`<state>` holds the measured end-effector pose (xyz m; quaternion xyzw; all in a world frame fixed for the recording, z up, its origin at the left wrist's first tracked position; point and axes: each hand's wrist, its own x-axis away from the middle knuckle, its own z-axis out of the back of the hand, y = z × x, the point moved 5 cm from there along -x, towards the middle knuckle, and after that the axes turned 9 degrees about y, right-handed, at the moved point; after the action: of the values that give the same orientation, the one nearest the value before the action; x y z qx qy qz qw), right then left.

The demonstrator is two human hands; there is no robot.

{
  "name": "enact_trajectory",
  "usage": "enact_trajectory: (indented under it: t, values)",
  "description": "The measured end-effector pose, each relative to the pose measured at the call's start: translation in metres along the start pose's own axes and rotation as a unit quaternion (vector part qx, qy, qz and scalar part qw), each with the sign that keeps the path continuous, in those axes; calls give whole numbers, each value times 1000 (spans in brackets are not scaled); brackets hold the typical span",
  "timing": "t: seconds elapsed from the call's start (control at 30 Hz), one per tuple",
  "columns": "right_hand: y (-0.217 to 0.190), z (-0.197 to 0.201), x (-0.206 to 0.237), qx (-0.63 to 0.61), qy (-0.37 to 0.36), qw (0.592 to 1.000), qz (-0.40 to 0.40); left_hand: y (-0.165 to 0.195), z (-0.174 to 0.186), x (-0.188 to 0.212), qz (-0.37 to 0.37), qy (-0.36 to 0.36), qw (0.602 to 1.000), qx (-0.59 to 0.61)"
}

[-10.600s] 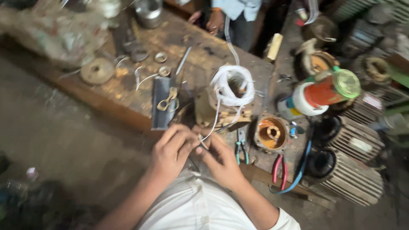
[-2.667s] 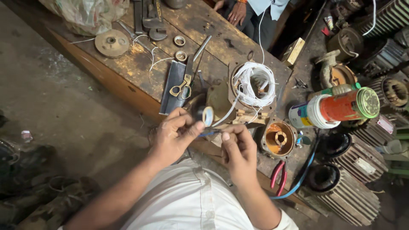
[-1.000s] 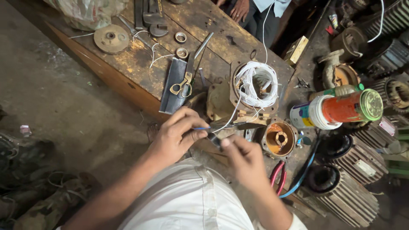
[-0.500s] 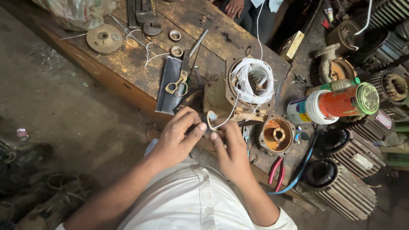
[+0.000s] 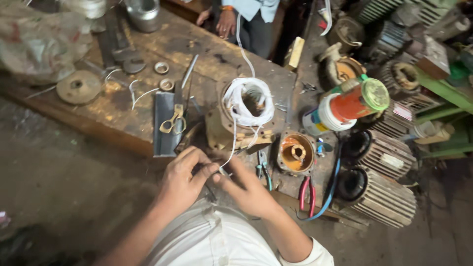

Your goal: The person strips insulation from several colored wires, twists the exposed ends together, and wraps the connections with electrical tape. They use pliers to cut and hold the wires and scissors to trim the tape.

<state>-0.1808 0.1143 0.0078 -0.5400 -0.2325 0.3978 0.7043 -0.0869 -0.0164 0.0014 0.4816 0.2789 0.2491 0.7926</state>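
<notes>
My left hand [image 5: 185, 180] and my right hand [image 5: 246, 189] meet fingertip to fingertip just in front of my lap, pinching the end of a thin white sleeved wire [image 5: 227, 156]. That wire runs up to a motor stator [image 5: 231, 130] on the wooden bench, whose winding is wrapped in white sleeving [image 5: 249, 101]. What exactly sits between my fingertips is too small to make out.
Scissors [image 5: 172, 120] lie on a metal channel left of the stator. Green-handled pliers [image 5: 263, 170], red-handled pliers [image 5: 306, 192], an orange motor end cover [image 5: 295, 152], a red spool [image 5: 352, 103] and ribbed motor housings [image 5: 382, 189] lie right. Another person's hand [image 5: 225, 22] rests at the bench's far edge.
My hands have stayed together on the wire end, dropping slightly toward my lap. The view has tilted, bringing the bench's far edge and the other person into sight.
</notes>
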Motion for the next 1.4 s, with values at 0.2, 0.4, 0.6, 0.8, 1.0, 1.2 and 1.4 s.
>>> enact_trajectory:
  t: [0.2, 0.4, 0.6, 0.8, 1.0, 1.2, 1.4]
  values:
    - [-31, -4, 17, 123, 45, 990, 51, 18, 1, 15, -137, 139, 981, -10]
    - [-21, 7, 0, 90, -29, 989, 114, -1, -8, 15, -135, 101, 985, -28]
    - [-17, 67, 6, -97, -268, 942, 178, -37, -17, -1, 93, -79, 987, 109]
    - [87, 97, 4, 408, -104, 906, -40, 14, 13, 13, -241, 87, 964, -75]
    - [130, 84, -13, 574, 118, 805, 95, 17, 4, 8, -136, 2, 988, -69]
    - [139, 49, 30, 256, 60, 935, -238, 18, -7, -2, -118, -90, 988, -51]
    - [157, -64, 49, -496, 86, 786, -358, 40, -32, -24, -280, -221, 923, -142]
